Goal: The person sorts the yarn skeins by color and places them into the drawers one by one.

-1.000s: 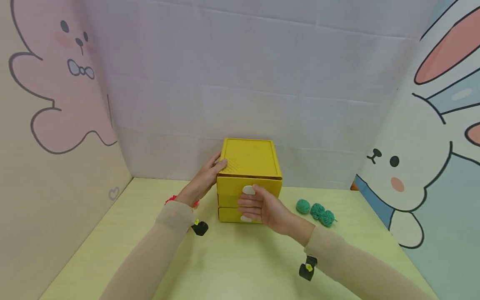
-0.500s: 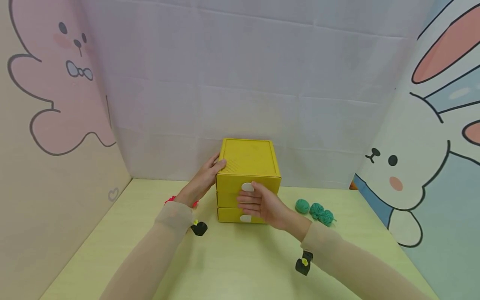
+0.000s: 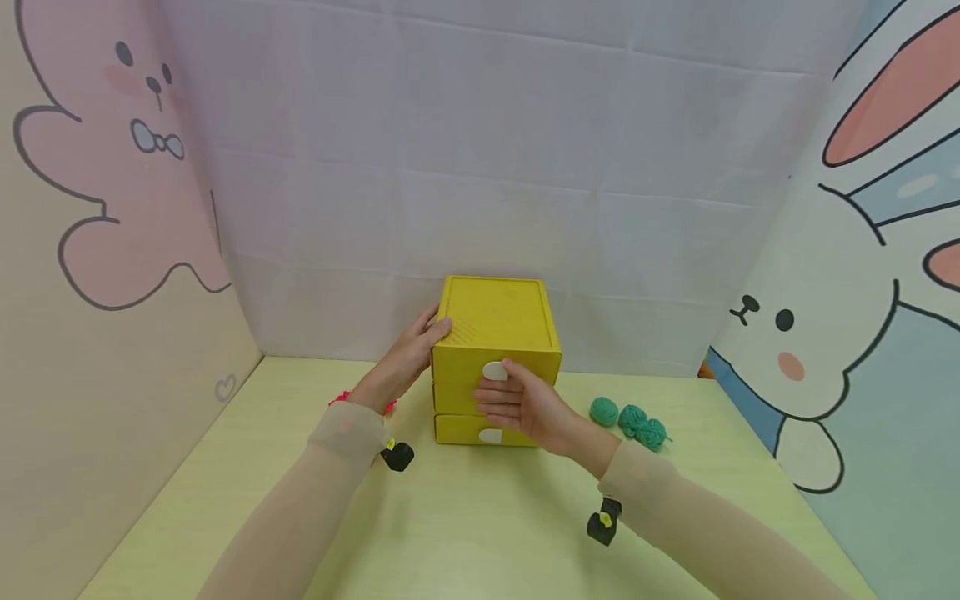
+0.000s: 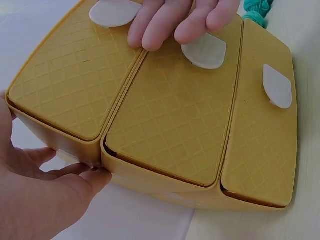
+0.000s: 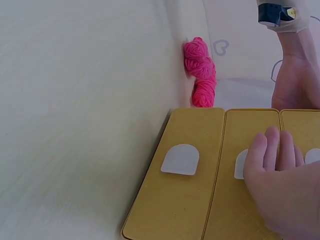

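A yellow three-drawer box [image 3: 498,312] stands against the back wall, its drawer fronts facing me, each with a white tab handle [image 4: 115,12]. My left hand [image 3: 402,358] holds its left side, thumb over the top edge and fingers bent along the side. In front, my right hand [image 3: 536,410] lies with extended fingers against the upper drawer fronts, thumb by the top handle. The left wrist view has those fingertips [image 4: 160,32] between the top and middle handles. All drawers look pushed in, with thin dark gaps along the lower two fronts.
Several small balls or skeins of green yarn [image 3: 632,421] lie on the table right of the box. Pink yarn [image 5: 200,72] lies to its left, partly behind my left wrist in the head view. Printed cloth walls [image 3: 495,167] enclose the table's back and sides.
The top drawer has slid inward, and the dark gap under the box's top edge has closed. My right hand moved slightly forward with it; my left hand stays on the side.
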`<state>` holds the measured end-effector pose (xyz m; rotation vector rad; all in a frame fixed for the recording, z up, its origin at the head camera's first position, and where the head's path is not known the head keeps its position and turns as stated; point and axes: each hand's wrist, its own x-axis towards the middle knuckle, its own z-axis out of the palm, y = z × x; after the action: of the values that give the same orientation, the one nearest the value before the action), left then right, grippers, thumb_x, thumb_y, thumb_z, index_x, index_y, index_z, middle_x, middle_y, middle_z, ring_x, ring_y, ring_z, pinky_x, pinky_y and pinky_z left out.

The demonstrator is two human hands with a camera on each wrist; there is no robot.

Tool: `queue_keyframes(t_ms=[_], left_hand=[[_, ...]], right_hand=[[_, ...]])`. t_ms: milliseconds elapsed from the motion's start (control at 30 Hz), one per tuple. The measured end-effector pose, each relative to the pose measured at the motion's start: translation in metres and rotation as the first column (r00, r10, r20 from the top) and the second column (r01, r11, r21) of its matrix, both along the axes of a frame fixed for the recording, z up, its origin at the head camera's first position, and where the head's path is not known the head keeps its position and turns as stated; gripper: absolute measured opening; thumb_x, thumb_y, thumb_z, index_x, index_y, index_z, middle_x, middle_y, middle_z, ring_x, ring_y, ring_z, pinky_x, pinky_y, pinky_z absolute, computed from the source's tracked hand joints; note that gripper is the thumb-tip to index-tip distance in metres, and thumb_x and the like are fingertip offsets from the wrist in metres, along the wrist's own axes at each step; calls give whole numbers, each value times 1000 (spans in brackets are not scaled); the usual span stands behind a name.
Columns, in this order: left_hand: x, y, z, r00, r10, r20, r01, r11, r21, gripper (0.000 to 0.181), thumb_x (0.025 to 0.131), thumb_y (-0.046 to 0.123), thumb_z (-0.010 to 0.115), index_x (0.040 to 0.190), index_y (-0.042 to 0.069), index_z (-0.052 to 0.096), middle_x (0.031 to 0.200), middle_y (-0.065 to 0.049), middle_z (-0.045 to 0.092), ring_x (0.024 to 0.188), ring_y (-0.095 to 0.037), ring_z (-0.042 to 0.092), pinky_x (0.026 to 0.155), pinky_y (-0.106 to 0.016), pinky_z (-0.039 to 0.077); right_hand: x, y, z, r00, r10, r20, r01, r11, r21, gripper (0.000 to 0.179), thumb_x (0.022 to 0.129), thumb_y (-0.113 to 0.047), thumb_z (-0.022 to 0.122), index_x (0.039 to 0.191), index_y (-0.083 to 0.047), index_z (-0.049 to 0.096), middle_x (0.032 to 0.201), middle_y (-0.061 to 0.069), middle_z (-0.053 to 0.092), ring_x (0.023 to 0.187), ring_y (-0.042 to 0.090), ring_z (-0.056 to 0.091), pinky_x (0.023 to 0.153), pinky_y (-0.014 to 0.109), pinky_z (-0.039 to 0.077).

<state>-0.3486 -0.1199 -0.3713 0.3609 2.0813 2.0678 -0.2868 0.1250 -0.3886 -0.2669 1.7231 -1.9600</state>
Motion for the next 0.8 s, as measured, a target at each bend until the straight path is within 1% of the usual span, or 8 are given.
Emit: queue_keyframes(t_ms=[167, 333, 467, 600, 800], left_hand=[[0, 0, 0, 1000, 7, 5, -7, 1000, -11, 74, 113, 44, 50, 173, 26, 11, 173, -12, 25, 152, -34, 40, 130, -53, 25], [2, 0, 1, 1000, 2, -8, -2, 1000, -12, 73, 113, 43, 49, 173, 26, 11, 174, -11, 25, 151, -34, 41, 129, -53, 25], [2, 0, 2, 1000, -2, -13, 2, 1000, -8, 72, 113, 44, 50, 173, 27, 12, 174, -9, 24, 152, -33, 41, 129, -53, 26], [1, -1, 1, 1000, -8, -12, 8, 1000, -2, 73, 113, 43, 50, 173, 27, 12, 175, -8, 22, 153, -32, 39, 129, -52, 26], [1, -1, 1, 1000, -8, -6, 8, 1000, -11, 74, 113, 45, 50, 173, 28, 10, 176, -6, 20, 155, -31, 35, 130, -53, 24]], right_hand=[[-3, 8, 0, 996, 86, 10, -86, 996, 17, 79, 113, -59, 33, 158, 6, 43, 159, 24, 49, 145, 43, 50, 120, 49, 42], [-3, 19, -3, 990, 141, 14, -142, 989, 37, 81, 113, -59, 31, 157, 8, 42, 159, 26, 48, 145, 47, 48, 119, 48, 44], [-1, 29, -8, 991, 134, 16, -135, 989, 53, 78, 114, -57, 32, 154, 9, 45, 155, 25, 54, 142, 46, 53, 119, 50, 44], [3, 40, -13, 995, 96, 18, -97, 994, 59, 75, 114, -54, 35, 152, 10, 47, 149, 23, 59, 137, 44, 57, 119, 51, 44], [6, 53, -19, 998, 67, 9, -67, 995, 78, 75, 114, -54, 37, 153, 9, 46, 150, 21, 59, 135, 43, 59, 112, 45, 52]])
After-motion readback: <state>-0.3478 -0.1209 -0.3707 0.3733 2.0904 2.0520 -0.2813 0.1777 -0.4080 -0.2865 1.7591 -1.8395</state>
